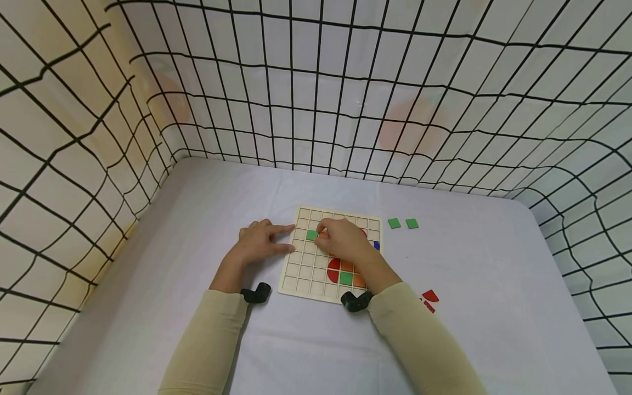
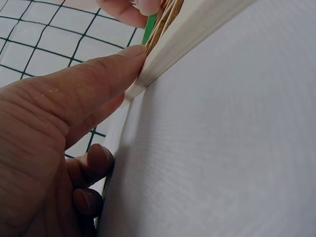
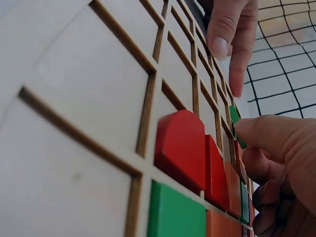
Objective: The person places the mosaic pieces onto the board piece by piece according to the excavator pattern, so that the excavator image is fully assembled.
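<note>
A pale wooden grid board (image 1: 301, 271) lies on the white cloth. My left hand (image 1: 259, 241) is at its left edge, thumb and index finger extended and touching the rim. Over the board's upper middle, my right hand (image 1: 345, 238) pinches at a green square tile (image 1: 311, 235) with thumb and index finger. In the right wrist view the thumb partly covers that green tile (image 3: 234, 114). Lower on the board sit red rounded pieces (image 1: 333, 270), another green square (image 1: 346, 278) and orange pieces (image 1: 360, 281). A blue piece (image 1: 377, 245) shows at the right. My right hand hides some cells.
Two loose green squares (image 1: 412, 223) lie on the cloth beyond the board's upper right corner. Small red pieces (image 1: 430, 296) lie by the right sleeve. Black wire netting (image 1: 321, 109) stands around the back and sides of the table (image 1: 494, 274).
</note>
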{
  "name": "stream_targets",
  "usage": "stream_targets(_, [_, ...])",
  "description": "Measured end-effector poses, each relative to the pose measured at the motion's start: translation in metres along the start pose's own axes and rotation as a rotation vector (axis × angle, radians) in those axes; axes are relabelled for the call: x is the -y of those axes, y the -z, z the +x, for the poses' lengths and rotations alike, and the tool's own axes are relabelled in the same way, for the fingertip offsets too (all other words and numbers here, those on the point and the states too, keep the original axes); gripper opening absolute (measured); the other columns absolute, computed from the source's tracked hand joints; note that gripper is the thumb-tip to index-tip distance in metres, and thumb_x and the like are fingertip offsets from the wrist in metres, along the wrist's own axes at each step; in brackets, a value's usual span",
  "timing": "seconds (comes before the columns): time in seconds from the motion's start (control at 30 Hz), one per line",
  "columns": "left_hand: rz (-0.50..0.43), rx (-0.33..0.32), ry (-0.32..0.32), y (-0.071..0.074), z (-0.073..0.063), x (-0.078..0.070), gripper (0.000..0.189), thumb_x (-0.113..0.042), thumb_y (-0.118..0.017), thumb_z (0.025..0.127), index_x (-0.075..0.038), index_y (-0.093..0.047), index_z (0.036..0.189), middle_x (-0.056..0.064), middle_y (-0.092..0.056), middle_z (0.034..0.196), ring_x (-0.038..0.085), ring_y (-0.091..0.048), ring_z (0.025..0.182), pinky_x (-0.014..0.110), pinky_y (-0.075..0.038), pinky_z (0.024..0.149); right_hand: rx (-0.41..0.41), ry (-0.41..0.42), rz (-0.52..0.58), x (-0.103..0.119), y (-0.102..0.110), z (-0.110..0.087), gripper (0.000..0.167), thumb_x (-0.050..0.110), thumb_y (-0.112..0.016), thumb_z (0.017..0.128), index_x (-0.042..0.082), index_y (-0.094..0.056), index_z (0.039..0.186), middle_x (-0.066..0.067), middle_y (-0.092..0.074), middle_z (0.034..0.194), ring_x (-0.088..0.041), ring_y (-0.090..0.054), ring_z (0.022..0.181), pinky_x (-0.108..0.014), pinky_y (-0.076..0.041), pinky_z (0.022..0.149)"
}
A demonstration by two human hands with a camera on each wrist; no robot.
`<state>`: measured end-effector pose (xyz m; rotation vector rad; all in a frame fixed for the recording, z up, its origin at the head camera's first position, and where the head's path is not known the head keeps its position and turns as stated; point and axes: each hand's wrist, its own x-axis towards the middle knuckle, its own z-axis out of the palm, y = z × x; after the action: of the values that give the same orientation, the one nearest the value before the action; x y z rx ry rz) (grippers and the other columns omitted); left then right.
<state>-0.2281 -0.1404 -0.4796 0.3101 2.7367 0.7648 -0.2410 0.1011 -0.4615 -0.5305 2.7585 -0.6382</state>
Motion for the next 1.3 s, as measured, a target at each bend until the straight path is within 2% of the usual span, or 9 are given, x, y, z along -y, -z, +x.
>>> stream_targets(0.23, [0.004,-0.001,0.002,-0.001,0.001,0.002,0.065,-0.053,-0.076,0.086,-0.035,-0.057,0.146,0.004,-0.057,0.097,0.022,-0.047,0.086,0.042,-0.031,0.083,-0.004,0.005,0.0,0.0,0.0,0.0,0.031,0.032,-0.067,0.096,0.014,-0.069,0.121,0.005,-0.066,0.076,-0.014,-0.057,0.068,-0.031,-0.048,0.07])
stream_targets(0.47, [-0.002,-0.005,0.0,-0.001,0.002,0.0,0.065,-0.053,-0.077,0.086,-0.035,-0.058,0.145,0.004,-0.057,0.097,0.022,-0.047,0.086,0.04,-0.03,0.081,-0.011,-0.005,0.002,0.0,0.0,0.0,0.029,0.031,-0.068,0.096,0.014,-0.069,0.12,0.004,-0.065,0.074,-0.014,-0.057,0.066,-0.032,-0.048,0.068])
stream_targets(0.77, [0.002,-0.007,0.006,-0.001,0.001,0.001,0.065,-0.053,-0.077,0.086,-0.035,-0.057,0.145,0.004,-0.057,0.097,0.022,-0.047,0.086,0.04,-0.03,0.081,-0.027,0.007,-0.002,-0.001,0.001,-0.004,0.025,0.031,-0.065,0.096,0.016,-0.07,0.116,0.004,-0.066,0.079,-0.014,-0.057,0.069,-0.032,-0.047,0.068])
stream_targets(1.0, [0.005,0.001,0.011,-0.001,0.001,-0.002,0.066,-0.052,-0.077,0.086,-0.034,-0.057,0.146,0.005,-0.057,0.098,0.022,-0.047,0.087,0.043,-0.031,0.084,-0.011,0.017,0.03,-0.01,0.013,-0.021,0.024,0.029,-0.065,0.098,0.016,-0.07,0.117,0.003,-0.061,0.074,-0.013,-0.052,0.063,-0.029,-0.042,0.061])
stream_targets(1.3, [0.015,0.001,0.025,-0.002,0.0,-0.004,0.066,-0.052,-0.077,0.086,-0.033,-0.057,0.146,0.005,-0.057,0.098,0.022,-0.047,0.087,0.046,-0.033,0.088,0.002,-0.052,0.081,-0.044,0.032,-0.056,0.028,0.032,-0.071,0.095,0.016,-0.07,0.118,0.001,-0.057,0.076,-0.015,-0.05,0.065,-0.03,-0.04,0.058])
